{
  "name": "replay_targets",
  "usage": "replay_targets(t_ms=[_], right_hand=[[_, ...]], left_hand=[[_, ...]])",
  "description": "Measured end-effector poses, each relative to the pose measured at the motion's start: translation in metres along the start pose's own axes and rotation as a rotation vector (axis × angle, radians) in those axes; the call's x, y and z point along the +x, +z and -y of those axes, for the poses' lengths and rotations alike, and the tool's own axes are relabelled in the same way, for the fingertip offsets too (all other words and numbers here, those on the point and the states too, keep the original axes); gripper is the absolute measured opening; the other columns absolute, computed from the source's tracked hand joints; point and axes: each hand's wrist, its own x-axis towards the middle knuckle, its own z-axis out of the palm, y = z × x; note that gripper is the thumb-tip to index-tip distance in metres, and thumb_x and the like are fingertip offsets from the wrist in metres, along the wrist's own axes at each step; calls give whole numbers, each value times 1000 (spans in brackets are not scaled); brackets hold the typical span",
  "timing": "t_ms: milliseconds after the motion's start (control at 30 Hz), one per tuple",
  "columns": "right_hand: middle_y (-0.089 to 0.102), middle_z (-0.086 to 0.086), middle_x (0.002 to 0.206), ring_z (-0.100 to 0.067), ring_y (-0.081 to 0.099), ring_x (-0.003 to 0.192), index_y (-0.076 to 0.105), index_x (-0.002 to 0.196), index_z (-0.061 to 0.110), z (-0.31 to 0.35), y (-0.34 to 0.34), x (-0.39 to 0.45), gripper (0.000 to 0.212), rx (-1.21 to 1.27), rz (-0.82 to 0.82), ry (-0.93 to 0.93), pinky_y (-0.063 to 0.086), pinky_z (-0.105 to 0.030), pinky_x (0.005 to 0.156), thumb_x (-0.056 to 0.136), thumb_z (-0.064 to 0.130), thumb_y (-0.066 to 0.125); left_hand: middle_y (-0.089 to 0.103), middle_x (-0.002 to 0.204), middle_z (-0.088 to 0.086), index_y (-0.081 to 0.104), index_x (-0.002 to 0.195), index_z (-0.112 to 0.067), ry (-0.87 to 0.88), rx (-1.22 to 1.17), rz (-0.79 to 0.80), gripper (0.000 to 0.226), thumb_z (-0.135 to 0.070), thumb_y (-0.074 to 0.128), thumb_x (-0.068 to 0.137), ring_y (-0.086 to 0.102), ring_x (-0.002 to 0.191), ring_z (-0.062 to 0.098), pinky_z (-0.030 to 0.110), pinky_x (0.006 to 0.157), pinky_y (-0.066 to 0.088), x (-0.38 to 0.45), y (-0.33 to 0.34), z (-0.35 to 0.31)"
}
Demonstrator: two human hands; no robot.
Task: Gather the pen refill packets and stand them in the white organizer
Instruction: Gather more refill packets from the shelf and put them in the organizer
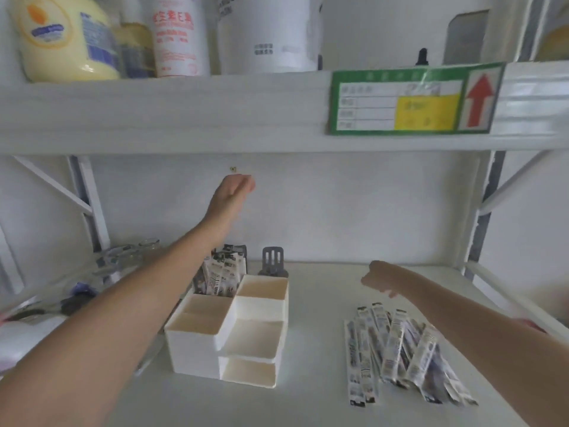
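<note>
A white organizer [197, 343] with several compartments stands on the shelf at centre left. Several pen refill packets [223, 274] stand upright in its back left compartment. A loose pile of pen refill packets [397, 349] lies flat on the shelf to the right. My left hand [235, 189] is raised high above the organizer near the back wall, fingers curled, with nothing visible in it. My right hand [377, 278] hovers over the shelf just behind the loose pile, fingers bent downward, holding nothing.
A grey slotted holder [272, 261] stands behind the organizer. Glass jars [129, 257] and dark objects sit at the left. The upper shelf [184, 115] overhangs, carrying bottles and a green label [412, 100]. Shelf frame posts flank both sides.
</note>
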Motion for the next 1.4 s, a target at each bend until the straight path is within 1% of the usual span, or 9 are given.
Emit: replay_targets(t_ms=[67,167,400,600,767,1000,1133,1267,1400], right_hand=[[50,-14,104,-26,55,85,44,124,-2,-43,-1,-7,35,58,89,37,40,-24,54,93,14,36],[53,-9,94,-15,52,62,38,132,1,-90,3,-18,41,85,168,57,46,-23,55,94,16,39],[59,-10,67,-18,60,54,46,127,-10,-140,25,-29,44,167,314,60,55,-26,52,98,22,34],[63,-23,106,-16,55,53,41,128,-4,-124,42,-32,41,155,221,-74,49,-19,38,97,22,36],[67,-13,112,-15,56,73,53,129,9,-118,53,-24,38,122,120,-270,42,-11,58,92,15,48],[51,-16,127,-31,55,117,51,127,5,-126,54,-18,36,113,248,-294,52,-44,84,94,17,45],[65,-6,84,1,70,61,61,113,-4,-128,59,-10,105,603,419,-165,58,-17,68,24,47,78],[62,-3,72,-6,61,66,64,82,-3,-126,57,-9,13,592,273,-202,52,-3,63,82,9,65],[63,-8,75,-8,57,57,67,95,-8,-107,48,-7,24,684,267,-201,50,-11,51,82,12,66]], left_hand=[[61,104,-2,55,99,-17,48,132,104,7,-21,54,92,56,103,12,3,84,41,-9,46,-8],[67,109,11,57,99,-16,-8,289,252,9,-19,53,92,61,106,23,26,94,46,-34,115,-6],[28,154,17,29,144,2,-693,930,580,54,-31,27,101,33,140,31,33,111,31,-117,211,40],[31,152,19,27,147,-6,-903,708,535,62,-45,28,98,54,120,33,38,106,39,-138,255,43],[48,142,15,36,141,2,-919,508,348,58,-35,42,97,48,130,26,29,104,40,-139,284,51],[64,106,14,51,126,5,-1003,293,176,59,-38,61,87,60,90,22,28,74,49,-141,277,54],[71,94,19,56,105,-1,-1082,351,264,37,-35,50,94,70,87,18,35,100,45,-140,271,51],[49,139,21,47,131,2,-1056,295,200,52,-28,57,90,47,131,32,40,111,35,-144,261,55],[61,104,8,49,126,0,-845,206,169,45,-22,59,88,58,100,23,30,89,45,-133,238,51]])
